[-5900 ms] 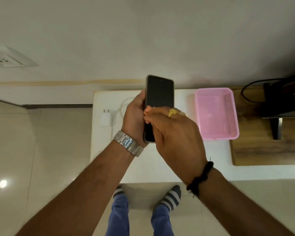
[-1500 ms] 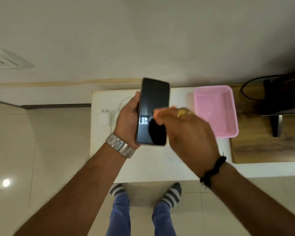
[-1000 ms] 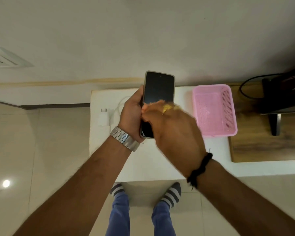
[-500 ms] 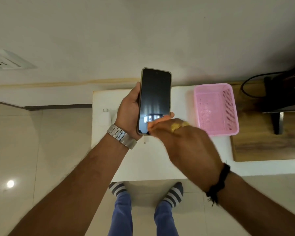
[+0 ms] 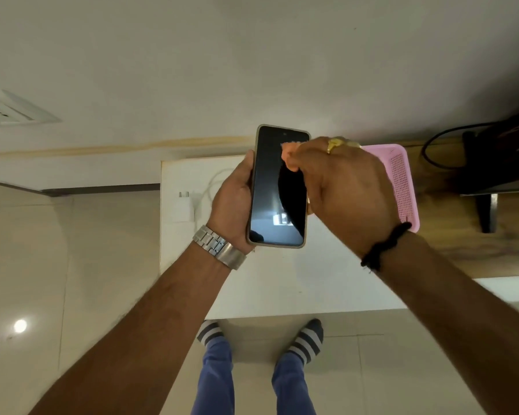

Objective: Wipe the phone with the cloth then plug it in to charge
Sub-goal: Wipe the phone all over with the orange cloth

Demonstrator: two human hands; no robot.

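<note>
Dark phone (image 5: 277,187) gripped edgewise in left hand (image 5: 232,202) (screen up), right hand (image 5: 342,187) atop.

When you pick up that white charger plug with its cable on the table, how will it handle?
The small white charger plug is a blocky cube, so probably rigid, light and unlikely to roll. Its thin white cable lies in a loose curve on the white table, so it is likely floppy and will trail behind.

Glossy glass phone (image 5: 277,187), perforated plastic basket (image 5: 402,181), metal watch band (image 5: 219,247), seemingly wood-grain board (image 5: 477,250).
</note>
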